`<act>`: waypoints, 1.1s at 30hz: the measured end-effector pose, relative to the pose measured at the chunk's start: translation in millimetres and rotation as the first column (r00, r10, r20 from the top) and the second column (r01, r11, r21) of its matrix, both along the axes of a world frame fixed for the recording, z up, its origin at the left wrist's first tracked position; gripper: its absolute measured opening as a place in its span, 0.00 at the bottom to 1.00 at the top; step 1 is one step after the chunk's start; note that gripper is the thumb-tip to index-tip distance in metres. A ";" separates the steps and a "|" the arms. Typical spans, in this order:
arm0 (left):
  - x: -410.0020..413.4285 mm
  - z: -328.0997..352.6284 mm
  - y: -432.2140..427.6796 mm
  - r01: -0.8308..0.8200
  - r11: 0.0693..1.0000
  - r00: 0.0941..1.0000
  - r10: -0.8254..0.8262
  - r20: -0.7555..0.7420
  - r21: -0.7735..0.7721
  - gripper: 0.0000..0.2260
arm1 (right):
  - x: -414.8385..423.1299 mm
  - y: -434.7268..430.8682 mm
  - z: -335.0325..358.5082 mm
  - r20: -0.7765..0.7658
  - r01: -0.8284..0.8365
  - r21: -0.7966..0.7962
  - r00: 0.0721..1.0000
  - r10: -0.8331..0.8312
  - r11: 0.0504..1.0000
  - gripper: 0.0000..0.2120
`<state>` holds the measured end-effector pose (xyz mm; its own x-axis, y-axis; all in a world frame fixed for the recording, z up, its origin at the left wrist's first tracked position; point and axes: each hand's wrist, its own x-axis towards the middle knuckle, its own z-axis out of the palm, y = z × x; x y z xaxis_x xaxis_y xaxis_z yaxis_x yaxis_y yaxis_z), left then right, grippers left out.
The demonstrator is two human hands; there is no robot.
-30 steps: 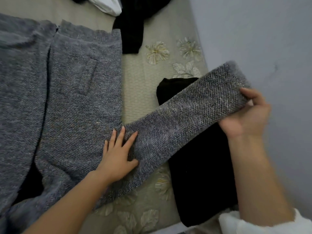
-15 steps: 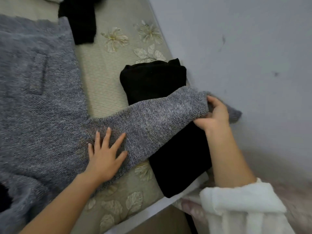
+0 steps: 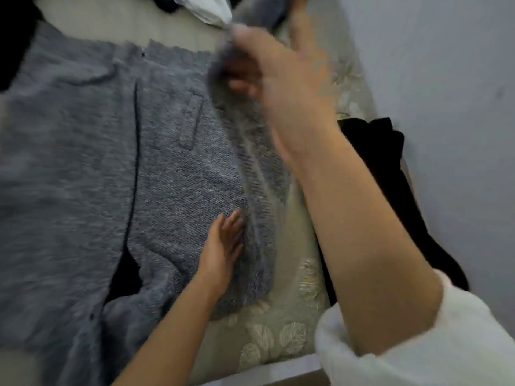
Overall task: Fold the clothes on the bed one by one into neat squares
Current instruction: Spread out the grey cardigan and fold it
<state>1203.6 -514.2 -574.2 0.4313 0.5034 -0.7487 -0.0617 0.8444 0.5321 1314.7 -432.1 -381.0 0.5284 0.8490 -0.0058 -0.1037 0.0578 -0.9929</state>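
Observation:
A grey knitted cardigan [image 3: 83, 168] lies spread flat across the bed, buttoned front up, with a small pocket flap near its right side. My left hand [image 3: 225, 240] presses flat, fingers straight, on the cardigan's right edge where the sleeve begins. My right hand [image 3: 281, 87] is raised above the garment and pinches the end of the grey sleeve [image 3: 250, 151], which runs from my left hand up to my right one. The frame is blurred by motion.
A folded black garment [image 3: 390, 168] lies along the grey wall [image 3: 446, 79] at the right. White cloth [image 3: 206, 9] and dark clothes sit at the top. The floral bedspread [image 3: 278, 338] shows near the bed's front edge.
My right hand has swung the sleeve from over the black garment at the right up and leftward above the cardigan body. My left hand stays pressed at the sleeve's base.

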 end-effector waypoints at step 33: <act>-327.6 0.7 -71.3 0.323 0.947 0.785 -0.266 -0.559 0.002 0.15 | -256.1 -224.2 -193.6 -0.046 -0.178 -0.886 0.953 0.300 0.429 0.15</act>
